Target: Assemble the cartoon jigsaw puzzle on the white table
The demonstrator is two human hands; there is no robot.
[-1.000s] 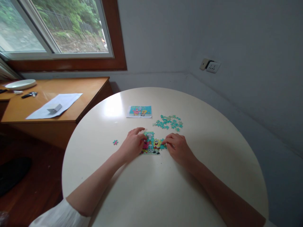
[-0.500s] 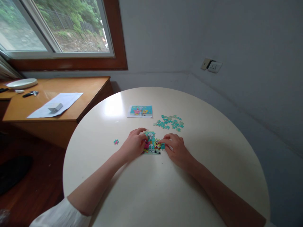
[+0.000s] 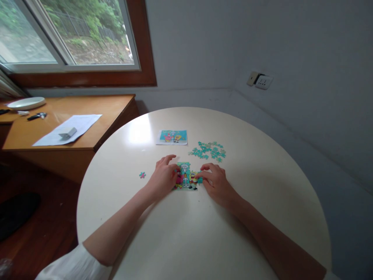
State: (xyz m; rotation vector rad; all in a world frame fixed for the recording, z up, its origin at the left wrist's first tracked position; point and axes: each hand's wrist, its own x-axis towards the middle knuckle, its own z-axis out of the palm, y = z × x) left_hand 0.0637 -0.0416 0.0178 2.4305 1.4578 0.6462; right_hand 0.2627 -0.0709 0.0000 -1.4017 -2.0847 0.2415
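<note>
A partly joined jigsaw puzzle (image 3: 185,181) lies flat on the white round table (image 3: 186,233), showing a pink, a pale and a yellow cartoon figure. At its left edge, my left hand (image 3: 163,173) is bent, thumb and fingertips on the pink figure's side, with one finger stretched out above. My right hand (image 3: 216,181) grips the opposite edge, its index finger reaching onto the teal area by the yellow figure. The right fingertips partly hide that edge. A single pink and teal puzzle piece (image 3: 142,175) rests left of my left hand.
Several loose teal puzzle pieces (image 3: 210,151) are spread beyond my right hand. A picture sheet (image 3: 172,137) with the cartoon figures lies farther back. To the left stands a wooden desk (image 3: 116,107) with white paper (image 3: 83,123) and a white plate (image 3: 27,103).
My left hand has shifted slightly left, uncovering more of the pink figure. My right hand stays at the puzzle's right edge, almost unmoved.
</note>
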